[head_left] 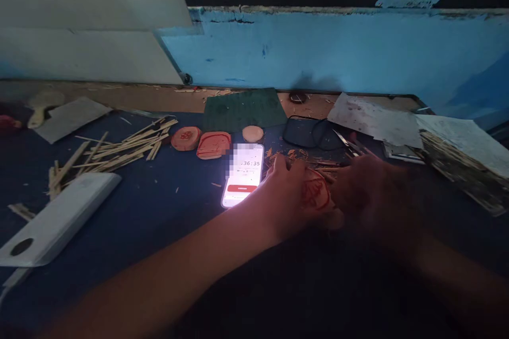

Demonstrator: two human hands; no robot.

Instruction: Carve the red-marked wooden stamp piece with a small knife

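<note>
A round wood piece with red lines is between the two hands, above the blue mat. The left hand is half closed and holds its edge. The right hand is dark and blurred, so I cannot tell its grip. A phone lies just beside the left hand, and shavings lie behind it.

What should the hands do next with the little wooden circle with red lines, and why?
Maybe the right hand should pick up the metal tool lying just beyond it. The left hand already seems to steady the round wooden piece with its red drawing, and wood shavings lie close by.
</note>
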